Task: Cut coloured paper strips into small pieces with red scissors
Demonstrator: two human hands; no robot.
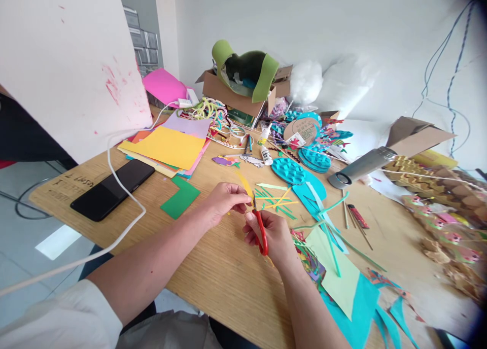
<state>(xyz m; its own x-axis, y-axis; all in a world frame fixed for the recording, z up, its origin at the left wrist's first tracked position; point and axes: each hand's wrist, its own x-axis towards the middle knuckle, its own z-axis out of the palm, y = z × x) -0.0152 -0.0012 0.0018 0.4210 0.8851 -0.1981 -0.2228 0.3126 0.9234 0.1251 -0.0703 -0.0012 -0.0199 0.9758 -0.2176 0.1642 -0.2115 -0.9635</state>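
In my right hand [272, 232] is a pair of scissors [262, 232] with red handles, its blades pointing away from me. My left hand [228, 203] pinches a thin yellow paper strip [244, 180] right beside the blades. The strip curves up and away over the table. Just beyond my hands lies a loose pile of narrow green and yellow paper strips [279, 199]. A cut piece of green paper [180, 197] rests to the left of my left hand.
A black phone [113, 189] lies on the left, with a white cable [114, 171] running across it. Behind is a stack of coloured paper [163, 146]. Glue bottles [265, 148], a metal flask [361, 167], blue paper [353, 323] and a box [232, 96] crowd the back and right.
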